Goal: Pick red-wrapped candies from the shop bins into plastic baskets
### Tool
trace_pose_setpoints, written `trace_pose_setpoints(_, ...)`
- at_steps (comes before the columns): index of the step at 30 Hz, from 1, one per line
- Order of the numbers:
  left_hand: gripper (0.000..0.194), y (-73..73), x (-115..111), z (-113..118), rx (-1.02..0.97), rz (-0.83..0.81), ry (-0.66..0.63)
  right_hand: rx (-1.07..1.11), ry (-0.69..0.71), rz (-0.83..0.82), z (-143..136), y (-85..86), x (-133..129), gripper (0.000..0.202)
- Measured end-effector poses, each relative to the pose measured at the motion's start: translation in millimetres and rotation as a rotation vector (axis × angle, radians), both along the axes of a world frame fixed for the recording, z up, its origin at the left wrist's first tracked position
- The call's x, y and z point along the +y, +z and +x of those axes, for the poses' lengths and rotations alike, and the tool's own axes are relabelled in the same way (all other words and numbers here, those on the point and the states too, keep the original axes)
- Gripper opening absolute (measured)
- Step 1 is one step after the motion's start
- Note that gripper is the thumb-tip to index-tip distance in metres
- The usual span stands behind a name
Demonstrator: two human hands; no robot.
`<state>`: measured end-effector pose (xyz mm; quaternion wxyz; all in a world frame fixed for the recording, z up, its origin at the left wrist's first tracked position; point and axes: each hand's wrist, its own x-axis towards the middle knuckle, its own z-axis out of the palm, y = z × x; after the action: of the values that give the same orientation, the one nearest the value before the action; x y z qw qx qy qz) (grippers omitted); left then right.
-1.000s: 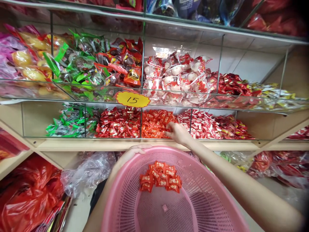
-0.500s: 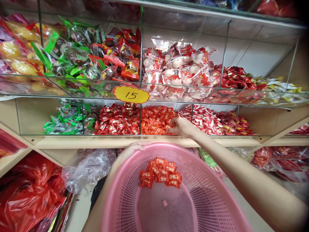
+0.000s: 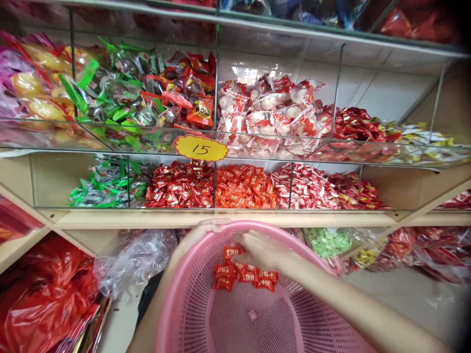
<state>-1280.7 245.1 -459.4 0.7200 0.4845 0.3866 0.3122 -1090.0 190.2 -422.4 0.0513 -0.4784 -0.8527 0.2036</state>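
A pink plastic basket is below the shelf, its far rim near the shelf's wooden edge. My left hand grips the rim at the far left side. Inside the basket, my right hand is over a small heap of orange-red wrapped candies; its fingers are blurred and partly hidden, so I cannot make out whether it holds any. One small pinkish piece lies alone on the basket floor. The bin of orange-red candies is straight ahead, behind low clear glass.
Glass dividers separate other candy bins: green, dark red and red-white. A yellow "15" tag hangs above. Red plastic bags fill the lower left, and bagged candies sit under the shelf.
My right hand has moved from the orange-red candy bin down and back into the basket. My left hand stays on the rim. The view has shifted slightly.
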Motion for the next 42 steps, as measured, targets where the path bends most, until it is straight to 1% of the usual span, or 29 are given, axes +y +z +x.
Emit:
trace_pose_setpoints(2, 0.046, -1.8, 0.8, -1.0, 0.003, -0.013, 0.018, -0.022, 0.008, -0.018, -5.1, -8.2, 3.8, 0.02)
trace_pose_setpoints(4, 0.046, -3.8, 2.3, -1.8, 0.004, -0.005, 0.017, -0.001, -0.002, -0.007, -5.1, -7.3, 8.3, 0.025)
trace_pose_setpoints(6, 0.045, -5.9, 4.1, -1.8, -0.018, 0.022, -0.002, 0.076, -0.021, 0.051, -1.3, 2.8, 14.4, 0.026)
trace_pose_setpoints(9, 0.046, -6.3, 4.7, -1.0, -0.049, 0.058, -0.037, 0.204, -0.072, 0.193, 5.6, 26.7, 31.0, 0.026)
trace_pose_setpoints(11, 0.046, -3.3, 3.1, -0.6, -0.015, 0.052, -0.019, 0.215, -0.168, 0.327, 7.1, 39.5, 47.6, 0.024)
trace_pose_setpoints(13, 0.045, 1.8, 0.9, -0.7, 0.038, 0.033, 0.019, 0.149, -0.271, 0.438, 5.2, 44.6, 65.7, 0.022)
trace_pose_setpoints(15, 0.044, 6.9, -0.5, -1.3, 0.078, 0.057, 0.028, 0.037, -0.315, 0.468, 1.6, 42.4, 81.8, 0.029)
trace_pose_setpoints(17, 0.044, 9.8, -0.5, -2.3, 0.101, 0.105, 0.014, -0.055, -0.319, 0.436, -1.3, 36.1, 93.0, 0.035)
trace_pose_setpoints(19, 0.046, 9.3, 0.5, -3.6, 0.097, 0.107, 0.0, -0.092, -0.324, 0.396, -1.9, 29.3, 98.7, 0.036)
trace_pose_setpoints(23, 0.049, 2.1, 1.6, -5.0, 0.049, 0.004, 0.015, -0.028, -0.337, 0.358, 1.8, 20.1, 101.8, 0.027)
trace_pose_setpoints(26, 0.05, -1.9, 1.2, -5.0, 0.031, -0.008, 0.024, 0.081, -0.369, 0.343, 4.2, 15.8, 104.0, 0.022)
trace_pose_setpoints(28, 0.05, -2.3, 1.2, -4.9, 0.033, -0.004, 0.023, 0.166, -0.392, 0.363, 6.5, 14.5, 103.1, 0.019)
trace_pose_setpoints(30, 0.049, -1.5, 1.6, -4.6, 0.049, -0.012, 0.023, 0.283, -0.377, 0.417, 10.7, 15.6, 96.6, 0.018)
trace_pose_setpoints(33, 0.047, 0.2, 2.2, -3.2, 0.056, -0.012, 0.01, 0.476, -0.276, 0.521, 19.7, 19.8, 72.6, 0.017)
trace_pose_setpoints(35, 0.046, 1.2, 2.4, -1.7, 0.031, 0.019, -0.009, 0.536, -0.175, 0.531, 24.7, 19.9, 51.3, 0.016)
trace_pose_setpoints(38, 0.047, 3.2, 1.8, -0.1, 0.005, 0.06, -0.024, 0.465, -0.013, 0.393, 26.8, 8.6, 25.0, 0.016)
trace_pose_setpoints(40, 0.048, 5.2, 0.8, -0.2, 0.041, 0.07, -0.016, 0.338, 0.066, 0.285, 24.5, -5.9, 16.1, 0.017)
trace_pose_setpoints(42, 0.047, 6.8, -0.6, -0.8, 0.091, 0.062, 0.007, 0.203, 0.115, 0.216, 20.6, -21.5, 13.4, 0.019)
